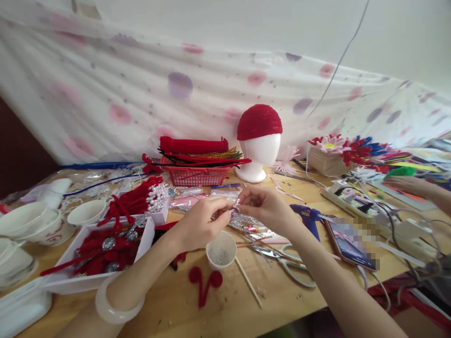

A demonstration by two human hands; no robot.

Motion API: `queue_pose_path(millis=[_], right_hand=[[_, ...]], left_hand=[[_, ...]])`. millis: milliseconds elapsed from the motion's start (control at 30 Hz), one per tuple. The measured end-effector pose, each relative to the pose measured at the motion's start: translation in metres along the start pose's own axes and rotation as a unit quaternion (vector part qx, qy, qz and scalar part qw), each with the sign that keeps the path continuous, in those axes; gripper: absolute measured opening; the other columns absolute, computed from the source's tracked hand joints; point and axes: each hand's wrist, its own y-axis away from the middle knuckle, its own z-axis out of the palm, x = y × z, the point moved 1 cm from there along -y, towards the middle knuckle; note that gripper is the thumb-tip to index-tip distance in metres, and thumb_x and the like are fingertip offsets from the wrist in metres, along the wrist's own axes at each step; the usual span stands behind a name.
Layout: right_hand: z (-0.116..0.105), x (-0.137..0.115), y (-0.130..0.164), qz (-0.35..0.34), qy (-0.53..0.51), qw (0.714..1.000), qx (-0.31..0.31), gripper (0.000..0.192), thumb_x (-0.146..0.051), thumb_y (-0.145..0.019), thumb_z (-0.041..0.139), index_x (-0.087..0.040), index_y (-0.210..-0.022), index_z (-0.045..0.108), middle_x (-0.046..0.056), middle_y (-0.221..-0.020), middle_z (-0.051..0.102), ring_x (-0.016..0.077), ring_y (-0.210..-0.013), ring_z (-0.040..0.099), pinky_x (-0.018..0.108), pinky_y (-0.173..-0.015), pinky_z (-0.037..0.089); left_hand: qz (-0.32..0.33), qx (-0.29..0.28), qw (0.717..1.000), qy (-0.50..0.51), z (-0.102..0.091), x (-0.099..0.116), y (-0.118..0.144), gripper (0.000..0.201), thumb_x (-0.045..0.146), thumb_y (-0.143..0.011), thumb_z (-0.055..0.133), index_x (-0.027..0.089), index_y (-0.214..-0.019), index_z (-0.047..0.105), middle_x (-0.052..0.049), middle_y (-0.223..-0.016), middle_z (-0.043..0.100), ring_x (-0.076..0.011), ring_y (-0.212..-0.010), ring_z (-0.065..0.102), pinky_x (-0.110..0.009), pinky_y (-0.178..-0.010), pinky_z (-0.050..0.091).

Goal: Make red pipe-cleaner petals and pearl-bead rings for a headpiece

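Note:
My left hand point(201, 221) and my right hand point(265, 206) meet above the wooden table point(183, 310), fingertips pinched together on a tiny silvery craft piece point(233, 211). A pale bangle point(114, 307) sits on my left wrist. Just below the hands stands a small white paper cup point(221, 251) holding small pale beads. A red pipe-cleaner curl point(205, 280) lies in front of the cup, next to a thin wooden stick point(248, 281). Scissors point(287, 265) lie under my right forearm.
A white tray point(66, 277) of red decorations and a red basket point(195, 176) of pipe cleaners sit left and behind. A foam head with a red cap point(259, 141), blue glue gun point(308, 218), phone point(348, 246), power strip point(347, 195) and white bowls point(31, 223) surround me. Another person's hand point(408, 185) rests far right.

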Motion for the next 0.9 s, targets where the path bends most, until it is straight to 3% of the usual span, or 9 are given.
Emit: queue_pose_path(millis=[133,367,567,900], right_hand=[[0.003,-0.001,0.002,-0.048,0.051,0.997,0.028,0.017,-0.034,-0.077,0.075,-0.021,-0.076,0.064,-0.001,-0.063,0.060,0.0131,-0.057,0.050,0.027,-0.051,0.037],[0.003,0.004,-0.002,-0.077,0.071,0.994,0.004,0.008,-0.028,-0.083,0.069,-0.020,-0.080,0.069,-0.001,-0.065,0.063,0.0124,-0.057,0.049,0.027,-0.053,0.036],[-0.001,0.004,-0.001,-0.122,0.125,0.985,-0.016,0.013,-0.019,-0.086,0.060,-0.020,-0.083,0.072,0.002,-0.075,0.070,0.0149,-0.064,0.055,0.028,-0.060,0.040],[0.000,0.020,0.002,-0.123,0.147,0.980,-0.046,0.010,-0.019,-0.091,0.055,-0.021,-0.087,0.065,0.002,-0.078,0.067,0.0165,-0.068,0.057,0.028,-0.061,0.041]], left_hand=[[-0.055,0.047,0.997,-0.001,0.003,-0.002,-0.001,0.033,0.024,-0.096,0.041,0.020,-0.066,0.053,0.001,-0.065,0.058,-0.0160,-0.065,0.054,-0.028,-0.063,0.040],[-0.093,0.081,0.992,-0.013,0.008,-0.003,-0.004,0.029,0.023,-0.093,0.040,0.023,-0.064,0.041,0.001,-0.065,0.054,-0.0164,-0.065,0.051,-0.028,-0.061,0.036],[-0.125,0.070,0.990,-0.014,0.010,-0.010,-0.006,0.028,0.025,-0.094,0.041,0.022,-0.066,0.044,0.001,-0.069,0.058,-0.0175,-0.068,0.054,-0.028,-0.063,0.038],[-0.159,0.033,0.987,0.010,0.013,-0.018,-0.007,0.028,0.027,-0.093,0.043,0.020,-0.069,0.056,0.002,-0.065,0.057,-0.0155,-0.064,0.053,-0.026,-0.060,0.040]])
